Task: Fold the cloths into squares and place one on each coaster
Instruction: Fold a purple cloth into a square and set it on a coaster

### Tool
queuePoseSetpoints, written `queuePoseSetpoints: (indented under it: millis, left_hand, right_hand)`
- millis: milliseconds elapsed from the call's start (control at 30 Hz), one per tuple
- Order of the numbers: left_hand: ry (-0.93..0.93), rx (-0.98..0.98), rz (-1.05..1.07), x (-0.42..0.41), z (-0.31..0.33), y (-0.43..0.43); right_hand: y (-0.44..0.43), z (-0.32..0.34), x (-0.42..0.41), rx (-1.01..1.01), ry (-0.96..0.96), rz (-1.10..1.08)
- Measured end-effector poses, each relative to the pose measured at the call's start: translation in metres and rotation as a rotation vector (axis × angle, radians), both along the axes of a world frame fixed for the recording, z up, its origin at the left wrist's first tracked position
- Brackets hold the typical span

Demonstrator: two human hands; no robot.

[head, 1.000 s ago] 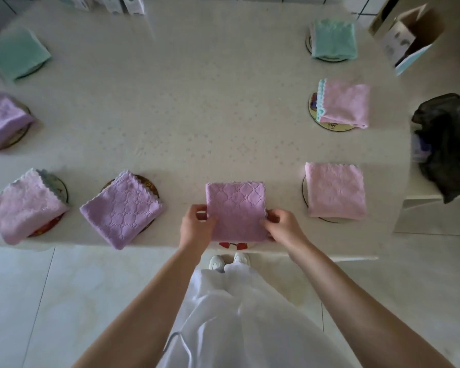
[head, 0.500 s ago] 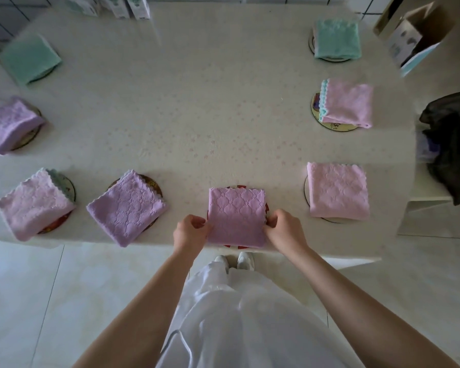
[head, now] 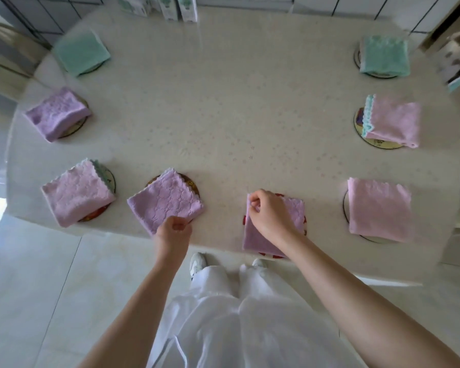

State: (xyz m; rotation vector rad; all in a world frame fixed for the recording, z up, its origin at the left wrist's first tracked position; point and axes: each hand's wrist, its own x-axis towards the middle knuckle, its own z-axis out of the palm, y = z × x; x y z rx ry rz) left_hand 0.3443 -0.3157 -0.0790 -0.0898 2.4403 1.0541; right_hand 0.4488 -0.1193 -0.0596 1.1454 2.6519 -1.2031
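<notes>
Apparently nearly done: eight folded cloths ring the table (head: 223,102), each on a coaster. The right hand (head: 270,212) pinches the far left corner of the lilac cloth (head: 294,211) on the red coaster (head: 304,229) at the near edge, while the left hand (head: 174,231) nips the near corner of the neighbouring purple cloth (head: 166,199); only straightening seems left

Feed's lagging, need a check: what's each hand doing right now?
Left hand: closed, pinching the near corner of the purple cloth.
Right hand: closed, pinching the far-left corner of the mauve cloth.

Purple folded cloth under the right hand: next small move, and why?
Probably let go of it. The right hand pinches the far-left corner of the purple folded cloth, which already lies square on the red-rimmed coaster. The left hand grips the neighbouring lilac cloth, skewed on its coaster.
</notes>
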Motion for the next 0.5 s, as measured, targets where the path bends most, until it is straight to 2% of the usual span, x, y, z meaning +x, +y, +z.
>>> queuePoseSetpoints:
  millis: [200, 333, 400, 500]
  left_hand:
    - [0.026, -0.013, 0.092, -0.044, -0.001, -0.055]
    - [-0.224, -0.011, 0.154, -0.062, -0.003, -0.073]
    - [-0.384, 0.100, 0.204, -0.066, -0.002, -0.075]
    - [-0.498, 0.241, 0.207, -0.068, 0.001, -0.070]
  right_hand:
    - [-0.052, -0.004, -0.063, -0.078, -0.046, 0.035]
    - [-0.077, -0.009, -0.095, -0.115, -0.139, 0.002]
    - [-0.086, -0.008, -0.106, -0.125, -0.188, -0.039]
    - [-0.091, -0.007, -0.115, -0.135, -0.223, -0.104]
